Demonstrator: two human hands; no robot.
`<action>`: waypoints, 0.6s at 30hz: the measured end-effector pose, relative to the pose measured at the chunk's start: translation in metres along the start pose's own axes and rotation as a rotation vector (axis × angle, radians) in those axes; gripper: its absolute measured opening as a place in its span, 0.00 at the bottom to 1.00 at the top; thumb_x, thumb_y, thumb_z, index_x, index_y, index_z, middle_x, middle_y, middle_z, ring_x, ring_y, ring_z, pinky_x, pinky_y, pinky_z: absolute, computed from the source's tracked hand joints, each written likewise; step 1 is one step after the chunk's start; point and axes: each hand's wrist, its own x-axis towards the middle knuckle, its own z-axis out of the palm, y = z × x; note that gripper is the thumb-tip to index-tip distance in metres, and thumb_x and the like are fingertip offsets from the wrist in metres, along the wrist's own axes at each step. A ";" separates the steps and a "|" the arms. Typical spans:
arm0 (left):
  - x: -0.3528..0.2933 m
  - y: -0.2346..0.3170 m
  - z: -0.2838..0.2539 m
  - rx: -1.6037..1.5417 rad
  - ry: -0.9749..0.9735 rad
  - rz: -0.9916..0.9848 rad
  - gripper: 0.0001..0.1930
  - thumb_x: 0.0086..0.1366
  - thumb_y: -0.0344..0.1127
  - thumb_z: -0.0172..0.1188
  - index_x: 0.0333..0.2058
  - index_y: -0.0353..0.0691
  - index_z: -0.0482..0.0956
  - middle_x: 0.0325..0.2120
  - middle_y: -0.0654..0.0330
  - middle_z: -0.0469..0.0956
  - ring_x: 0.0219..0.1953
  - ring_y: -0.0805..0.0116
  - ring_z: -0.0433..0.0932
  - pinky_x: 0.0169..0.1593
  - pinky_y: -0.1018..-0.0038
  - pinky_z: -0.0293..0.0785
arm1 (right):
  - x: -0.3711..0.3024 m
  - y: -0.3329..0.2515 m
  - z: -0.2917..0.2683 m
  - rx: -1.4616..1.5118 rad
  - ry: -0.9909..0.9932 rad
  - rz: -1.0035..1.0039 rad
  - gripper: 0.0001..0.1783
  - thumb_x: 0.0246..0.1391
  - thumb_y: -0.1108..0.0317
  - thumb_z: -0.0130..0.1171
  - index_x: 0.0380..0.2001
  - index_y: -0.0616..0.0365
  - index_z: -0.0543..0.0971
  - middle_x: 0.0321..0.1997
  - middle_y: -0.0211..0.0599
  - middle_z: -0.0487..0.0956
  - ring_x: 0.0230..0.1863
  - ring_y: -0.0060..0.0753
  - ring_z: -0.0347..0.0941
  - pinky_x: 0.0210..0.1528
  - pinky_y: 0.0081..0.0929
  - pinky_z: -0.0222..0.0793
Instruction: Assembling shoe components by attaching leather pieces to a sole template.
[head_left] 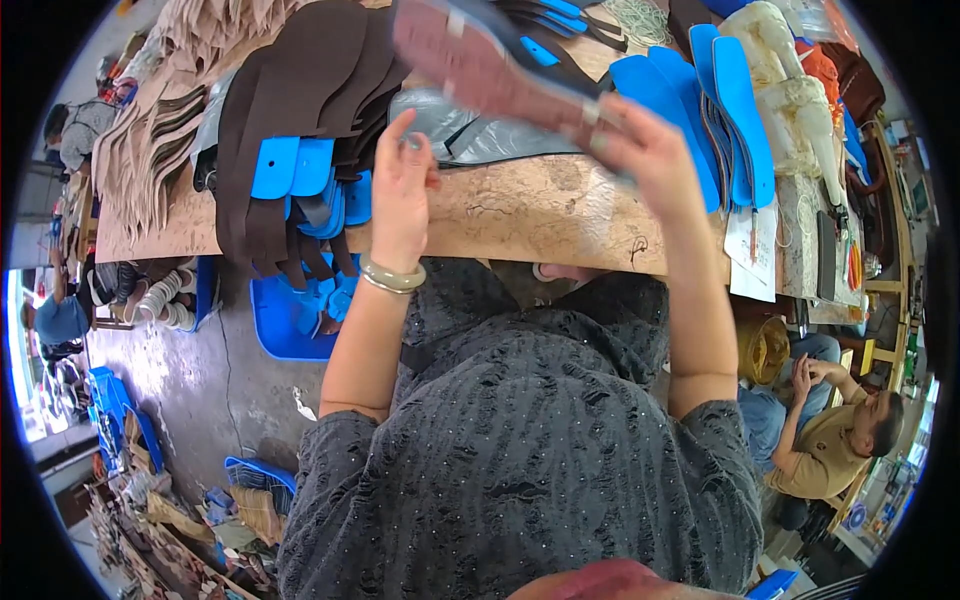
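Gripping a reddish-brown sole-shaped piece (490, 78), blurred, pale-marked, in right hand (648, 155), left hand (402, 190) loosely uncurled

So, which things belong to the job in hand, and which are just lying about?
Likely in the job:
reddish-brown sole-shaped piece, in the right hand
blue sole-shaped pieces
dark brown pieces

Likely lying about:
paper sheet
pale footwear, far left

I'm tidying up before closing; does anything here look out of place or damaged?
A white scrap lies loose on the floor near the blue bin, perhaps dropped; a thin dark crack also runs along that floor.
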 end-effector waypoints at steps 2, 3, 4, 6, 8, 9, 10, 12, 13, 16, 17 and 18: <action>0.001 0.001 -0.013 0.069 0.095 -0.037 0.21 0.73 0.41 0.52 0.59 0.37 0.68 0.31 0.70 0.70 0.32 0.80 0.68 0.38 0.83 0.68 | 0.048 -0.002 -0.012 -0.227 0.062 -0.204 0.23 0.58 0.75 0.58 0.58 0.62 0.73 0.52 0.34 0.80 0.50 0.19 0.74 0.53 0.21 0.70; 0.000 -0.005 -0.021 0.123 0.109 -0.028 0.22 0.72 0.37 0.52 0.61 0.37 0.65 0.38 0.65 0.73 0.39 0.78 0.71 0.44 0.80 0.70 | 0.073 -0.007 -0.012 -0.371 0.093 -0.201 0.22 0.57 0.72 0.59 0.57 0.59 0.74 0.53 0.37 0.80 0.51 0.26 0.76 0.53 0.25 0.71; 0.000 -0.011 -0.021 0.121 0.108 -0.029 0.22 0.72 0.37 0.52 0.61 0.37 0.65 0.38 0.65 0.73 0.39 0.78 0.71 0.44 0.80 0.70 | 0.100 0.000 -0.012 -0.373 0.093 -0.200 0.22 0.57 0.72 0.59 0.57 0.59 0.74 0.53 0.37 0.80 0.51 0.26 0.76 0.53 0.25 0.71; -0.002 -0.021 -0.020 0.202 0.160 0.084 0.21 0.69 0.34 0.56 0.58 0.33 0.67 0.47 0.58 0.74 0.49 0.70 0.72 0.54 0.73 0.69 | 0.145 0.009 -0.005 -0.756 0.199 -0.546 0.24 0.56 0.65 0.56 0.56 0.56 0.71 0.48 0.47 0.79 0.47 0.53 0.76 0.49 0.48 0.69; -0.006 -0.025 -0.028 0.204 0.126 0.070 0.25 0.69 0.32 0.55 0.61 0.32 0.62 0.57 0.52 0.68 0.60 0.62 0.67 0.63 0.68 0.62 | 0.144 0.001 0.026 -0.761 0.206 -0.744 0.22 0.56 0.66 0.55 0.55 0.58 0.72 0.47 0.50 0.79 0.47 0.55 0.76 0.48 0.47 0.69; -0.009 -0.025 -0.026 0.185 0.129 0.055 0.27 0.69 0.31 0.55 0.63 0.31 0.59 0.59 0.51 0.66 0.61 0.61 0.65 0.64 0.67 0.61 | 0.145 -0.002 0.038 -0.770 0.229 -0.937 0.21 0.57 0.68 0.53 0.53 0.60 0.73 0.46 0.52 0.80 0.47 0.56 0.76 0.48 0.47 0.70; -0.011 -0.024 -0.022 0.160 0.121 0.041 0.29 0.69 0.30 0.54 0.65 0.31 0.55 0.61 0.50 0.64 0.63 0.59 0.63 0.65 0.67 0.60 | 0.140 0.015 0.048 -0.782 0.110 -0.786 0.21 0.54 0.68 0.63 0.52 0.58 0.77 0.52 0.41 0.80 0.51 0.39 0.77 0.53 0.31 0.72; -0.012 -0.021 -0.022 0.154 0.105 -0.003 0.32 0.69 0.27 0.52 0.67 0.30 0.49 0.63 0.48 0.60 0.66 0.58 0.60 0.67 0.66 0.56 | 0.114 0.022 0.080 -0.663 -0.111 -0.583 0.22 0.50 0.63 0.66 0.49 0.57 0.77 0.50 0.42 0.79 0.50 0.50 0.75 0.53 0.36 0.72; -0.011 -0.022 -0.019 0.105 0.130 -0.013 0.31 0.69 0.26 0.51 0.67 0.30 0.49 0.63 0.47 0.61 0.66 0.59 0.60 0.68 0.67 0.56 | 0.096 0.026 0.097 -0.657 -0.128 -0.618 0.23 0.49 0.62 0.67 0.48 0.57 0.78 0.49 0.43 0.79 0.49 0.49 0.76 0.52 0.36 0.72; -0.004 -0.024 -0.017 -0.073 0.164 -0.039 0.31 0.69 0.24 0.48 0.68 0.30 0.47 0.63 0.47 0.61 0.64 0.62 0.62 0.67 0.68 0.55 | 0.058 0.024 0.139 -0.750 -0.116 -0.658 0.22 0.47 0.62 0.67 0.46 0.58 0.79 0.47 0.44 0.80 0.48 0.47 0.76 0.50 0.35 0.73; -0.002 -0.022 -0.017 -0.067 0.138 -0.062 0.30 0.70 0.25 0.48 0.67 0.31 0.48 0.62 0.47 0.62 0.63 0.63 0.64 0.67 0.69 0.57 | 0.053 0.024 0.145 -0.864 -0.084 -0.653 0.21 0.47 0.63 0.67 0.45 0.59 0.79 0.46 0.45 0.80 0.48 0.47 0.76 0.50 0.36 0.73; -0.002 -0.021 -0.016 -0.060 0.111 -0.086 0.30 0.70 0.25 0.49 0.67 0.31 0.49 0.61 0.48 0.62 0.61 0.64 0.65 0.66 0.69 0.59 | 0.052 0.028 0.146 -0.868 -0.081 -0.650 0.21 0.47 0.63 0.67 0.45 0.59 0.79 0.46 0.45 0.80 0.48 0.47 0.76 0.50 0.36 0.73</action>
